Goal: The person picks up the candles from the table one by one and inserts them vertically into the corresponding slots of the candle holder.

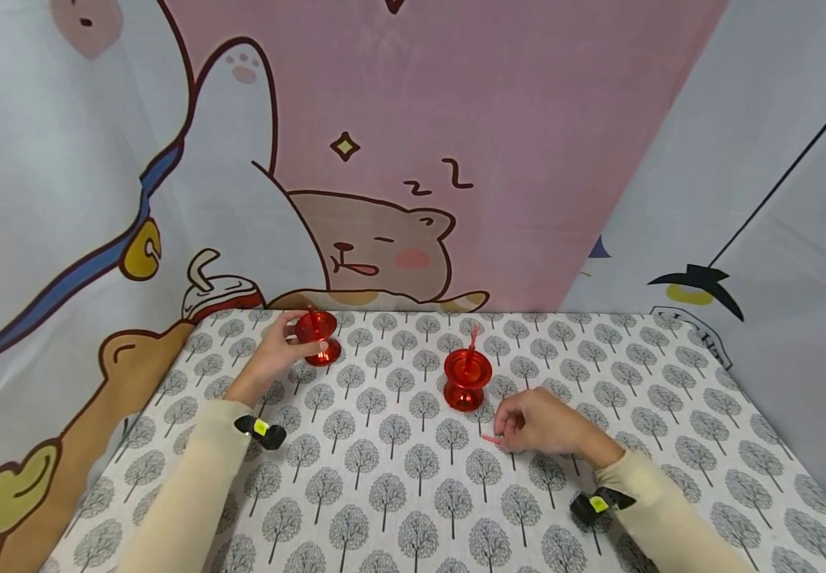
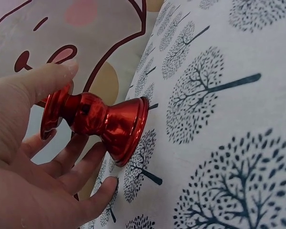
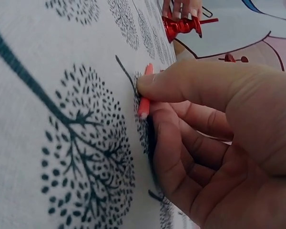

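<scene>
My left hand (image 1: 277,354) curves round the upper part of a shiny red candle holder (image 1: 323,352), its thumb and a finger at the dish rim. In the left wrist view this holder (image 2: 126,126) has a flared foot close to or on the cloth; which cannot be told. A short red stick (image 1: 312,313) shows in its dish. Between thumb and forefinger, my right hand (image 1: 538,422) pinches a small pink candle-like stick (image 3: 145,98), low over the cloth. Just left of that hand stands a second red candle holder (image 1: 465,391), upright, with a thin red stick (image 1: 473,341) leaning in it.
A white tablecloth (image 1: 384,493) printed with grey trees covers the table. Behind it hangs a cartoon-printed curtain (image 1: 527,159), close behind the left holder. Each wrist wears a black strap with a small camera (image 1: 264,432).
</scene>
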{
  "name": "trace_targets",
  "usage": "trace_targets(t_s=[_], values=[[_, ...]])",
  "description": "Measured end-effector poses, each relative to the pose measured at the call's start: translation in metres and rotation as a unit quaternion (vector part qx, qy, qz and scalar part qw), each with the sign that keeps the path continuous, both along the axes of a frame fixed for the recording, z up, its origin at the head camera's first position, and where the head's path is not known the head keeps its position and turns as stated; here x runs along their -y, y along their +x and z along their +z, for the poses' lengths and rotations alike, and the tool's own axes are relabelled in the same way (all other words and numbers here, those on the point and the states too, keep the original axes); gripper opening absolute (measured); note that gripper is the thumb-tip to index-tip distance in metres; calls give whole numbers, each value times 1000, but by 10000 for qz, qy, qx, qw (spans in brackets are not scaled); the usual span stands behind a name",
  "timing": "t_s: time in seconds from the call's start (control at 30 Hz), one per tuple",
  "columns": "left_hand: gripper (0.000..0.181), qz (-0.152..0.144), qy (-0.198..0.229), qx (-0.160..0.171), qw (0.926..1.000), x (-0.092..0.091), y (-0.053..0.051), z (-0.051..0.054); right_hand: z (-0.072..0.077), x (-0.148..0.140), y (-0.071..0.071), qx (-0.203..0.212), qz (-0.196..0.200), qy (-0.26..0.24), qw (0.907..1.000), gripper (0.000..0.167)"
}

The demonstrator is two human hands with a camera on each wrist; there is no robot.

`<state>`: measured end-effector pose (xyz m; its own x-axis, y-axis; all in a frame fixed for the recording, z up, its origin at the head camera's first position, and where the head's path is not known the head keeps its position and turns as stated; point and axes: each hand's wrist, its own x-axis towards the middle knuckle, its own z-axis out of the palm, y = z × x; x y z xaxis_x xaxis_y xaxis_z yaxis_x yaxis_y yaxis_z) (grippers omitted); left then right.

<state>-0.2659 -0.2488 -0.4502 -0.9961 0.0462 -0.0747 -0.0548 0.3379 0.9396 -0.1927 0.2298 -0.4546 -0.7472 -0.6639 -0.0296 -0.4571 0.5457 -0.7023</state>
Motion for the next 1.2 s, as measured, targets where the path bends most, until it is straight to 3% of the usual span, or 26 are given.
trace_targets(t_s=[0.2,0.33,0.6,1.2], values=[[89,-217,-5,-56,9997,-4,2,-1,4,6,3,-361,143,271,9989,24],[88,-314,12,-136,9994,-9,3,-2,6,10,5,-450,109,558,9974,27],[88,-604,-80,-113,9981,-21,10,-1,5,12,5,-561,105,653,9962,28],[79,-1240,-48,-131,9922,-58,30,-3,1,8,3,-299,73,552,9980,27]])
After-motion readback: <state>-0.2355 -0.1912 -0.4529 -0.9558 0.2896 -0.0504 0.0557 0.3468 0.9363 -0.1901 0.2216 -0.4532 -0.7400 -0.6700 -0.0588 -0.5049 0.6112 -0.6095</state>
